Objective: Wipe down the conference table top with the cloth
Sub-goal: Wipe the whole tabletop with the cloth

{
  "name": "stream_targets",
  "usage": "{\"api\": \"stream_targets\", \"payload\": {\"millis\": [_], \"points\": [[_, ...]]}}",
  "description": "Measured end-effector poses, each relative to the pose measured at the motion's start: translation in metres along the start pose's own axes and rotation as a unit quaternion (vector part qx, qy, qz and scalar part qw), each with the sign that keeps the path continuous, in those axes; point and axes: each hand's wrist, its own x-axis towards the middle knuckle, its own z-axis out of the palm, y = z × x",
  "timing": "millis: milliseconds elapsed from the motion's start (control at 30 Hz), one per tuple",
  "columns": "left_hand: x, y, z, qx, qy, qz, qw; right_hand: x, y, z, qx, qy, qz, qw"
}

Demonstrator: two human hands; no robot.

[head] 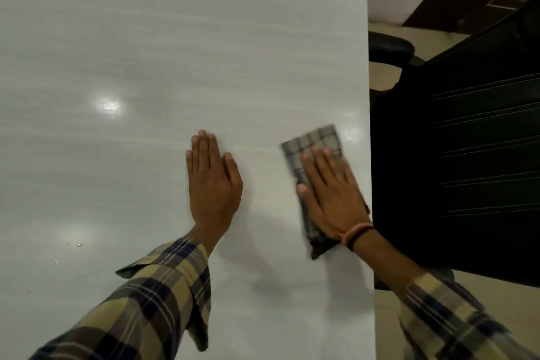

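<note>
Nearest, plaid sleeves (152, 295) reach over the pale table (146, 52). Left hand (211, 181) lies flat, fingers straight, holding nothing, probably to brace the body. Right hand (330, 196) presses straight fingers onto the folded checked cloth (314, 155), near the table's right edge, likely for even wiping pressure. Beyond the edge stands a black chair (467, 140).

1. One view only: head-worn, wide-angle, so nothing is shared with a second view.
2. Looks forward and steeply down onto the table (146, 67), close range, within arm's reach.
3. Table fills the left and centre, stretching beyond the fingers (204, 146); its right edge runs just right of the right hand (330, 196).
4. Frame edges bend.
</note>
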Motion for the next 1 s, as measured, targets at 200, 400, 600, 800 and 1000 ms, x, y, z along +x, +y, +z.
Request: {"api": "stream_targets", "payload": {"millis": [200, 400, 600, 800, 1000], "points": [[0.001, 0.003, 0.002, 0.003, 0.000, -0.004, 1.000, 0.115, 0.039, -0.032, 0.030, 0.038, 0.155, 0.987], [-0.001, 0.004, 0.001, -0.016, 0.015, 0.006, 1.000, 0.070, -0.026, -0.008, 0.030, 0.035, 0.032, 0.998], [0.001, 0.003, 0.002, -0.057, 0.029, 0.008, 0.998, 0.011, -0.011, 0.005, 0.029, 0.029, 0.108, 0.993], [0.002, -0.025, -0.057, -0.252, 0.000, -0.031, 0.967, 0.107, -0.093, -0.007, 0.058, 0.059, 0.187, 0.979], [0.016, -0.196, -0.132, -0.097, 0.015, 0.006, 0.995, 0.112, -0.216, 0.019, 0.045, 0.051, 0.106, 0.992]]}}
